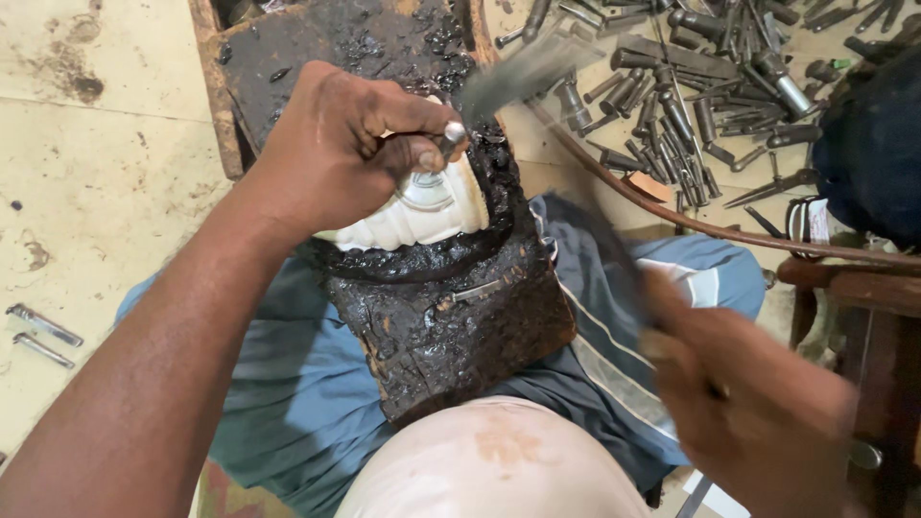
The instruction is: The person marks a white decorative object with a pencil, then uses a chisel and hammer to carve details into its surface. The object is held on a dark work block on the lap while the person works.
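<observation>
A: What sits closest to the camera?

B: The person's knee (494,460), bare, and the right hand (743,403) low at the right, blurred. It is curled around a blurred hammer (576,163) whose handle slants up toward the middle and whose grey head smears above the workpiece.

A: And the left hand?

B: The left hand (341,149) comes in along the forearm from the lower left. Its fingers are pinched on a small metal punch (451,134), tip down on the pale embossed metal piece (422,216).

A: Where does that piece lie?

B: Bedded in black pitch on a dark wooden block (451,326) that rests across the lap, over blue cloth (297,384). The left hand covers much of the piece's upper left part.

A: What lies around, farther off?

B: On the floor at the left, two loose metal rods (43,336). At the right, a wooden stool edge (863,288) and a dark rounded bundle (873,153). Beyond, at the upper right, a heap of steel punches and chisels (691,96), with a thin curved rod (672,211) running in front of it.
</observation>
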